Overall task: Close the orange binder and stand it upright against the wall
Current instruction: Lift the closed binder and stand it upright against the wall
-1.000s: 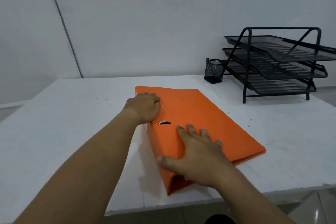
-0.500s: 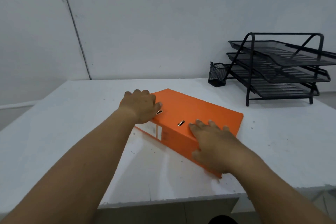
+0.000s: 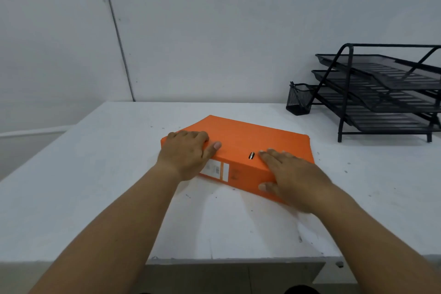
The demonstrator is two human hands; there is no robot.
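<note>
While the orange binder (image 3: 241, 150) lies closed and flat on the white tabletop (image 3: 95, 186), I see both hands on it. It sits around the middle of the tabletop, turned at an angle, with its spine facing the near edge and its far corner pointing toward the wall (image 3: 214, 31) at the back edge; it is well apart from that wall and not upright.

My left hand (image 3: 188, 155) curls over the left end of the spine, fingers bent over the top cover and the thumb stretched along the top edge, so it grips that corner. My right hand (image 3: 291, 174) lies spread and flat on the right part of the cover, with the thumb down against the spine face; it presses on the binder more than it clasps it.

Between the hands a small metal ring hole (image 3: 251, 155) shows on the top edge. On the spine sits a white label (image 3: 214, 169) with small print and what looks like a code, too blurred for me to read.

At the far right corner stands a black mesh letter tray (image 3: 381, 93), with a small black mesh cup (image 3: 299, 100) just beside it.
</note>
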